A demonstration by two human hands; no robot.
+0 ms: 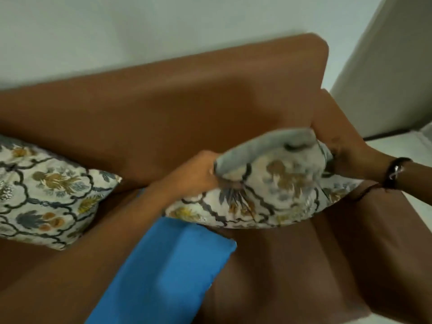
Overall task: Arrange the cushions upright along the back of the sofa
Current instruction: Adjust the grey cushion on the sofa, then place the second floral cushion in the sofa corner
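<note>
A floral patterned cushion [275, 190] with a grey back is held above the right end of the brown sofa [177, 108], tilted and blurred by motion. My left hand [198, 174] grips its left edge and my right hand [348, 157] grips its right top corner near the sofa's armrest. A second floral cushion [46, 195] leans against the backrest at the left. A plain blue cushion [168, 272] lies flat on the seat, partly under the held cushion and my left forearm.
The sofa's right armrest [388, 242] runs along the right side. A pale wall [140, 31] stands behind the backrest. White floor [411, 150] shows at the far right.
</note>
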